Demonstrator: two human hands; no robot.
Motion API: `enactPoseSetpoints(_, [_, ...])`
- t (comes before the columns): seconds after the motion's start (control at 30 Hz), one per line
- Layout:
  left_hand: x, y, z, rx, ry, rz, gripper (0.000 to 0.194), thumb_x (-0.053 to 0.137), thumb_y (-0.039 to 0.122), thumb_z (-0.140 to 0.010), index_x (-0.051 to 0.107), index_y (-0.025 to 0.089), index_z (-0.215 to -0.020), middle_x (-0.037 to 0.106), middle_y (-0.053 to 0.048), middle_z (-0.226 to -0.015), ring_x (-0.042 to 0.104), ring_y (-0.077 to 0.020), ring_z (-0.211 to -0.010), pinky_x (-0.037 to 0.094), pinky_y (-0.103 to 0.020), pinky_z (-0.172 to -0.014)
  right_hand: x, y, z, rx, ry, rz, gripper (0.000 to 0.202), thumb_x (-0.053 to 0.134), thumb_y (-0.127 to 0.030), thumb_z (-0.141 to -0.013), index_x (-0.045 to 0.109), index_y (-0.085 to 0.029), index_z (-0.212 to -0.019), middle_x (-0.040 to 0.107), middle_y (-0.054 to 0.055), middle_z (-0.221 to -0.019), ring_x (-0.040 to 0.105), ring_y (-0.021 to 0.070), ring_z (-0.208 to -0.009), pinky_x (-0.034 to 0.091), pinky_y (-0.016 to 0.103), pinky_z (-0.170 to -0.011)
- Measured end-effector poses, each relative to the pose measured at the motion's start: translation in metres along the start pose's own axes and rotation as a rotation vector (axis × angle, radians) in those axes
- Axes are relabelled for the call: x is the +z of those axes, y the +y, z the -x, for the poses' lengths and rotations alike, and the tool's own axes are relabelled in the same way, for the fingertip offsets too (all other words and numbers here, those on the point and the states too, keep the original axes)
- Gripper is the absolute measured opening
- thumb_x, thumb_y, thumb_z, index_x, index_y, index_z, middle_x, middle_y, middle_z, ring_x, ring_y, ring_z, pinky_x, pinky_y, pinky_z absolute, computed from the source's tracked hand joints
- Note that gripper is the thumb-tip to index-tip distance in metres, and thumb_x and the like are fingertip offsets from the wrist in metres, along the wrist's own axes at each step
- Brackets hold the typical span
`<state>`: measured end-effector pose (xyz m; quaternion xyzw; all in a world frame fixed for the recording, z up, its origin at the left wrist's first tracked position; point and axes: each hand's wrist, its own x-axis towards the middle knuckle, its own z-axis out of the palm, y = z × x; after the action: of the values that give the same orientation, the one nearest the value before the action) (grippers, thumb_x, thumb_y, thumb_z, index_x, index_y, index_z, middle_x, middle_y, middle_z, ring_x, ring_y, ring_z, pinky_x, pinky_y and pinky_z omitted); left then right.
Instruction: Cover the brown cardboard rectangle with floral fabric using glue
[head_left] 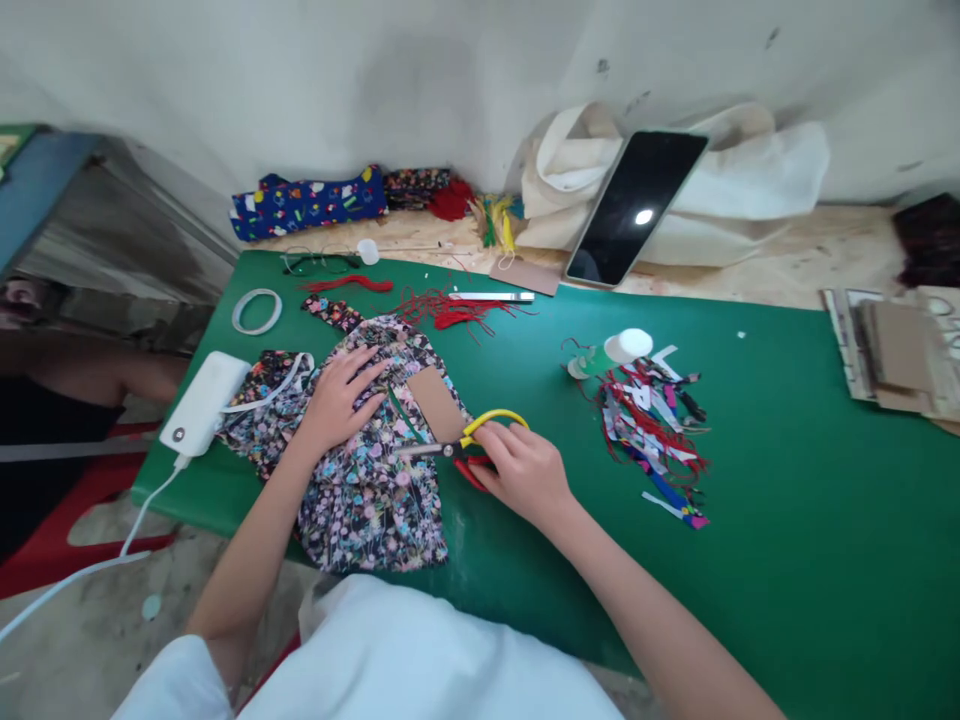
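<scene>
Floral fabric (375,510), dark with pink and blue blossoms, lies at the near edge of a green surface (787,570) stretching right. Left hand (341,400) presses it, fingers apart; right hand (525,472) clasps scissors (448,450).

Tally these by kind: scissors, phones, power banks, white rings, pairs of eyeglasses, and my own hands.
Scissors: 1
Phone: 1
Power bank: 1
White ring: 1
Eyeglasses: 1
Hands: 2, the left hand and the right hand
Total: 7
</scene>
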<state>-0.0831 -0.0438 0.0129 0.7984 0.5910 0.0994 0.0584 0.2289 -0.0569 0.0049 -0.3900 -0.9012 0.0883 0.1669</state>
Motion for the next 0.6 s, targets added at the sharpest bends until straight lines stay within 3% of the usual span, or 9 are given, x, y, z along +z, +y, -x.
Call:
enactPoseSetpoints(0.17, [-0.004, 0.001, -0.002, 0.036, -0.116, -0.025, 0.054, 0.035, 0.042, -0.101, 0.042, 0.018, -0.150, 0.040, -0.010, -0.158, 0.030, -0.0240, -0.150, 0.024, -0.046, -0.123, 0.001, -0.014, -0.006, -0.175, -0.021, -0.046, 0.028, 0.064, -0.028, -0.087, 0.067, -0.020, -0.114, 0.073, 0.005, -0.114, 0.058, 0.0193, -0.078, 0.052, 0.034, -0.074])
enactPoseSetpoints(0.33, [-0.003, 0.002, -0.002, -0.050, -0.162, -0.107, 0.064, 0.035, 0.048, -0.100, 0.030, 0.016, -0.155, 0.027, -0.010, -0.164, 0.022, -0.0268, -0.153, 0.018, -0.048, -0.125, 0.004, -0.019, -0.009, -0.143, -0.046, -0.028, 0.033, 0.063, -0.025, -0.087, 0.065, -0.016, -0.119, 0.073, 0.007, -0.114, 0.058, 0.0215, -0.080, 0.055, 0.036, -0.075])
enactPoseSetpoints(0.5, [-0.003, -0.004, 0.002, -0.023, -0.152, -0.123, 0.067, 0.036, 0.049, -0.100, 0.029, 0.013, -0.155, 0.025, -0.011, -0.164, 0.019, -0.0270, -0.154, 0.017, -0.047, -0.125, 0.007, -0.016, -0.008, -0.151, -0.014, -0.049, 0.033, 0.063, -0.027, -0.088, 0.065, -0.015, -0.119, 0.074, 0.007, -0.111, 0.060, 0.0216, -0.081, 0.056, 0.036, -0.073])
enactPoseSetpoints(0.6, [-0.003, -0.008, 0.003, 0.003, -0.146, -0.116, 0.060, 0.034, 0.042, -0.101, 0.031, 0.014, -0.155, 0.026, -0.010, -0.164, 0.021, -0.0268, -0.153, 0.019, -0.048, -0.125, 0.007, -0.012, -0.008, -0.156, -0.004, -0.069, 0.028, 0.061, -0.026, -0.089, 0.066, -0.015, -0.114, 0.075, 0.008, -0.108, 0.061, 0.0218, -0.081, 0.056, 0.035, -0.072])
